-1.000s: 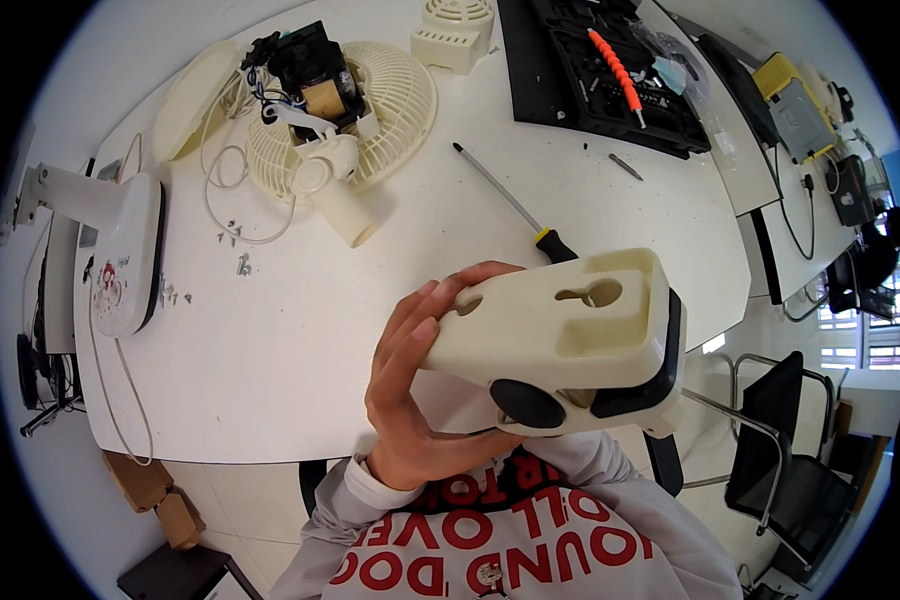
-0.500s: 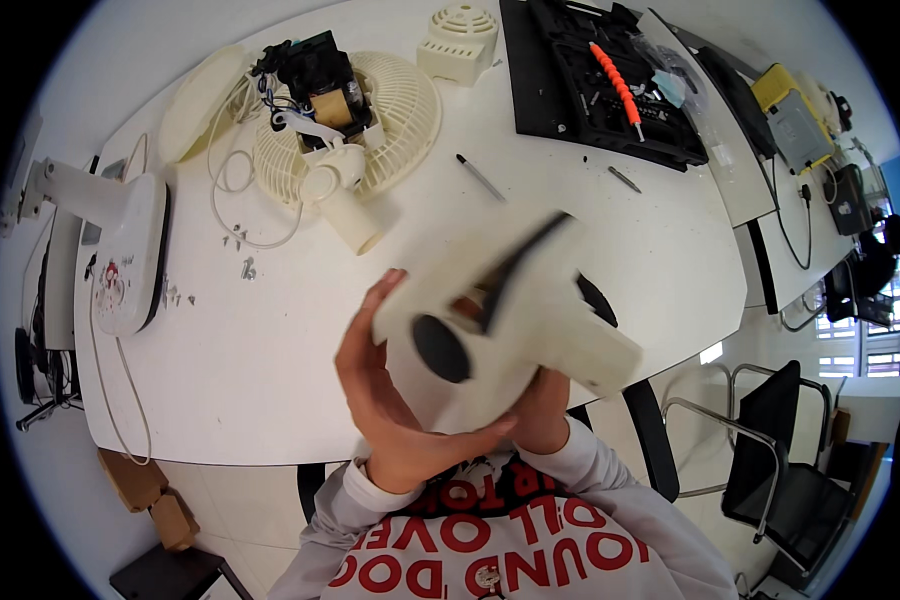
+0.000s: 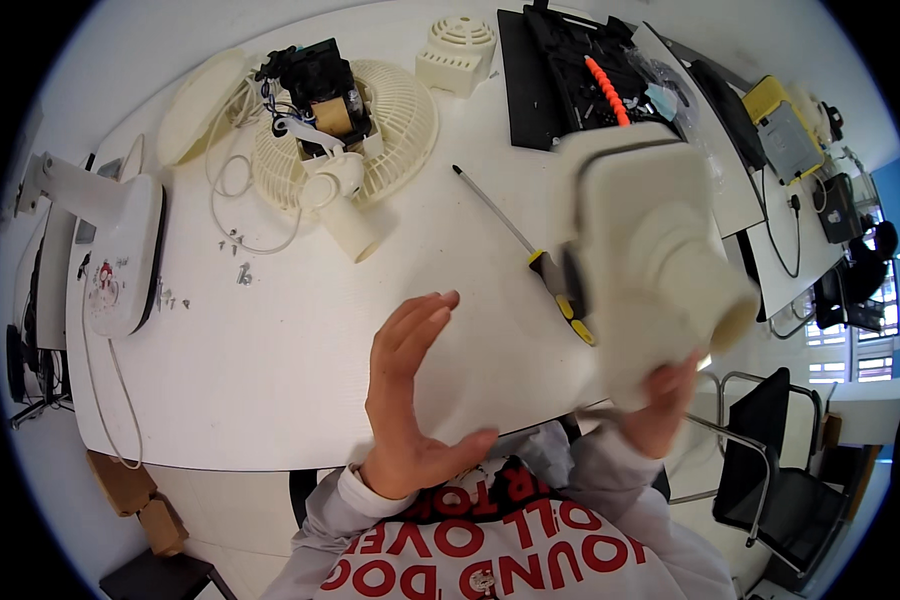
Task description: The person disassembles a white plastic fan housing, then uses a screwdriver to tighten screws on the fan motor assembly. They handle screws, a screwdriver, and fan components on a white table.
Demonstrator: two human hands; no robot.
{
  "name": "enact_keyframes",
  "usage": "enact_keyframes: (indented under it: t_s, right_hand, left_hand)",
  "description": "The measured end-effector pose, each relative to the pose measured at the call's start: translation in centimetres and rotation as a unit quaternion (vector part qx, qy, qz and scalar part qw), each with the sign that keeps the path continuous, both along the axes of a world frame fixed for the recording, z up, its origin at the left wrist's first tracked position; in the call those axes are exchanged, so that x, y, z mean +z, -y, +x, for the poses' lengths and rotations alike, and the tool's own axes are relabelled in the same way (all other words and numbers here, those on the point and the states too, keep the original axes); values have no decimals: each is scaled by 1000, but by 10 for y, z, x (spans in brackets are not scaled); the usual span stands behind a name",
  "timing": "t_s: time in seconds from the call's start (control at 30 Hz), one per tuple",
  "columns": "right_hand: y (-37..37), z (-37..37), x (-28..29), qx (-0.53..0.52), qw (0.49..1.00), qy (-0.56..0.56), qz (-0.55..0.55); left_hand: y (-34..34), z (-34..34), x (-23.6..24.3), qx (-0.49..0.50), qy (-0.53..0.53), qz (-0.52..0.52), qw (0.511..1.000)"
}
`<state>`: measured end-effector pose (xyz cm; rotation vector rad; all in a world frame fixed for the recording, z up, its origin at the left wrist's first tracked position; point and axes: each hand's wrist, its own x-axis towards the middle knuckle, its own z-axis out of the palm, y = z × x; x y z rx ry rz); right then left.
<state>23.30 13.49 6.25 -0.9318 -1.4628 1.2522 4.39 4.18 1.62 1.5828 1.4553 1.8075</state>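
Note:
My left hand (image 3: 405, 400) is open, fingers curved up and apart, over the table's front edge. My right hand (image 3: 660, 400) grips the lower end of a blurred cream plastic housing (image 3: 635, 230) with a round tube end and black pads, raised on the right. Left of it a black-and-yellow screwdriver (image 3: 555, 290) lies on the white table (image 3: 220, 380). Farther back a fan grille (image 3: 405, 120) carries a motor assembly (image 3: 330, 115) with wires and a cream tube (image 3: 345, 230) pointing forward. Small screws (image 3: 243, 275) lie to the left.
A cream cover (image 3: 195, 105) and vented housing (image 3: 455, 60) stand at the back. An open black tool case (image 3: 560, 70) sits back right. A white stand (image 3: 120, 290) with cord is at left. A black chair (image 3: 760, 470) and side desk (image 3: 790, 240) are on the right.
The housing has turned over and moved right and up in my right hand. My left hand has let go of it. More of the screwdriver shows now.

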Motion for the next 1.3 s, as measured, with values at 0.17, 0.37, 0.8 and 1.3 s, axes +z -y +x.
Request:
enact_keyframes:
  t_s: [0.17,0.37,0.8,1.3]
  right_hand:
    - [-42,79,29,-83,957,275,40]
    - [-61,123,24,67,936,323,-122]
    - [-143,115,42,259,851,433,-147]
    - [-196,-19,21,197,651,555,479]
  left_hand:
    - [-2,5,7,23,-64,-64,996]
    - [-1,7,9,23,-101,-74,992]
    - [1,8,10,13,-93,-85,992]
    - [0,6,7,5,-109,-85,990]
